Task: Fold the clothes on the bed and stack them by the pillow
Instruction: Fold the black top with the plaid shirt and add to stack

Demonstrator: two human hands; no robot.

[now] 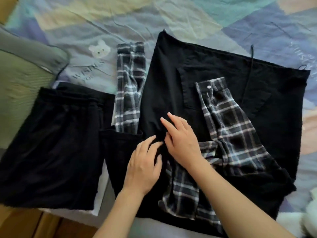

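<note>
a: where do the clothes lie?

b: on the bed [171, 18], over a pastel patchwork sheet. a big black garment [223, 69] is spread flat in the middle, with plaid sleeves: one plaid sleeve [229, 124] is folded in across its right half, the other plaid sleeve [128, 86] runs straight up along its left edge.

a: and the hands?

b: both are on the black cloth near the middle. the left hand [144, 167] has its fingers [151, 140] bent, tips gathering a ridge of fabric. the right hand [181, 140] lies just beside it, touching it; two fingers stretch out flat on the cloth while the others curl under at that same ridge. whether they truly pinch it, one cannot tell.

a: anything folded?

b: a folded black piece [51, 143] with an elastic waistband sits to the left, next to a green pillow [22, 79]. a bear print [99, 49] shows on the sheet above.
</note>
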